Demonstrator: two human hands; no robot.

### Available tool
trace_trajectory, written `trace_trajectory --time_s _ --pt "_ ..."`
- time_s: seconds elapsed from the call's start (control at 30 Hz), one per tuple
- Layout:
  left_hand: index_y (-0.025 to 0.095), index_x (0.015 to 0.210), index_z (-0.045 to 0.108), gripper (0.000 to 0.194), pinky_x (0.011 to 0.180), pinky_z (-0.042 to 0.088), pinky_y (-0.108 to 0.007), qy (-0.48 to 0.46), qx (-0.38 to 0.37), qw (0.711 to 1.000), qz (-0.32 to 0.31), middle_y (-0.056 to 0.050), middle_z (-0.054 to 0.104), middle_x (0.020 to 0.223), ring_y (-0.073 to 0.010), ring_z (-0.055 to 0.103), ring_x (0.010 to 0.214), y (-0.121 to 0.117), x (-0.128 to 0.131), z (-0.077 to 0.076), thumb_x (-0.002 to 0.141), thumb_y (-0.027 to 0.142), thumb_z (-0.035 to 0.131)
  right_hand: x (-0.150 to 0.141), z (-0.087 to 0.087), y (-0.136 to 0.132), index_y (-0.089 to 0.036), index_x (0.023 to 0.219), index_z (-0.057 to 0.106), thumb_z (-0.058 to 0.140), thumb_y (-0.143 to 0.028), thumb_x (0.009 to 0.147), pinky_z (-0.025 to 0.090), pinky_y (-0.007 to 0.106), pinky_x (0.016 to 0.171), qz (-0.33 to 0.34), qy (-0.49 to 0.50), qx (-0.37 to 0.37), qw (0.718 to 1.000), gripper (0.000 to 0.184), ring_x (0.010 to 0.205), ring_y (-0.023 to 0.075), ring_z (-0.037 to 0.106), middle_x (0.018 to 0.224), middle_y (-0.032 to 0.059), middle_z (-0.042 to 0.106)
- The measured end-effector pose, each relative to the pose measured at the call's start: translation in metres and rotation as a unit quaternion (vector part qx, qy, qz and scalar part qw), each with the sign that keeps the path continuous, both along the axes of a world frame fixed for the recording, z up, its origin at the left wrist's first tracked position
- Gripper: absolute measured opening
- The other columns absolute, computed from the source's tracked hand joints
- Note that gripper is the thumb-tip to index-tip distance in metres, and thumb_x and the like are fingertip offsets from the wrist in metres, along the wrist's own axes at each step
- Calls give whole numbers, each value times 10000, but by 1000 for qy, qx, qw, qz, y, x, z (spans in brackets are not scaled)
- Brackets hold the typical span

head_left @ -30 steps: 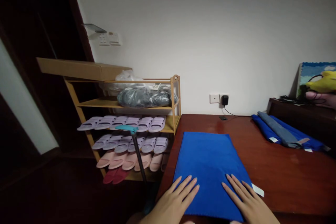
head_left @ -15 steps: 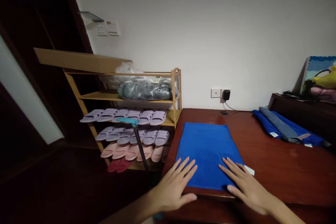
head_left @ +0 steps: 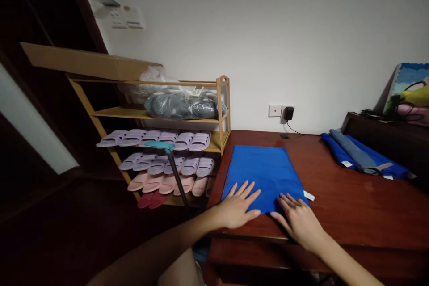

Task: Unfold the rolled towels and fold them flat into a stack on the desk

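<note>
A blue cloth [head_left: 263, 165] on a red-brown desk [head_left: 338, 210]
The left hand [head_left: 237, 210] lies spread on it; the right hand [head_left: 300, 221] bends its fingers at the near edge. Slippers [head_left: 200, 141] sit on a rack [head_left: 220, 114].

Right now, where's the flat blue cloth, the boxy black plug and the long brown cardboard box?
Flat blue cloth [head_left: 264, 173], head view: middle of its top face.
Boxy black plug [head_left: 288, 113], head view: its front.
Long brown cardboard box [head_left: 89, 63], head view: its long side.
</note>
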State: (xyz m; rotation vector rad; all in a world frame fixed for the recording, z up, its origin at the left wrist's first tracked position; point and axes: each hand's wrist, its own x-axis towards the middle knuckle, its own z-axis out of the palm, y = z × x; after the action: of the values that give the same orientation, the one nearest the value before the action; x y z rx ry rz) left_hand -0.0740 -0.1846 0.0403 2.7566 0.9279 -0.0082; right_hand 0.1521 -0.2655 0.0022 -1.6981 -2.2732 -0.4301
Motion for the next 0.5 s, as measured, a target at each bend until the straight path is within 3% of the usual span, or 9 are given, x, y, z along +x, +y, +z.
trace_trajectory --time_s 0.2,0.33,0.5 --pt "244 1474 201 680 1109 80 -526 15 28 999 39 -99 100 1544 -272 51 1417 60 6 1 917 633 237 24 23 56 -117 1378 417 236 -608 912 336 421 1048 44 22 -137 989 700 1335 261 328 1426 145 376" --pt "229 1474 206 666 1110 38 -534 -45 117 989 81 -88 86 1550 -285 27 1417 58 8 -8 927 606 252 19 22 60 -143 1421 355 211 -654 889 262 455 1082 -11 19 -116 993 752 1360 283 271 1472 135 297" --pt "261 1478 186 719 1089 85 -568 -33 64 992 102 -76 115 1549 -326 42 1410 59 8 -24 892 677 216 4 8 58 -102 1415 363 160 -699 860 264 481 1052 -54 -4 -122 991 840 1333 346 299 1429 176 365"
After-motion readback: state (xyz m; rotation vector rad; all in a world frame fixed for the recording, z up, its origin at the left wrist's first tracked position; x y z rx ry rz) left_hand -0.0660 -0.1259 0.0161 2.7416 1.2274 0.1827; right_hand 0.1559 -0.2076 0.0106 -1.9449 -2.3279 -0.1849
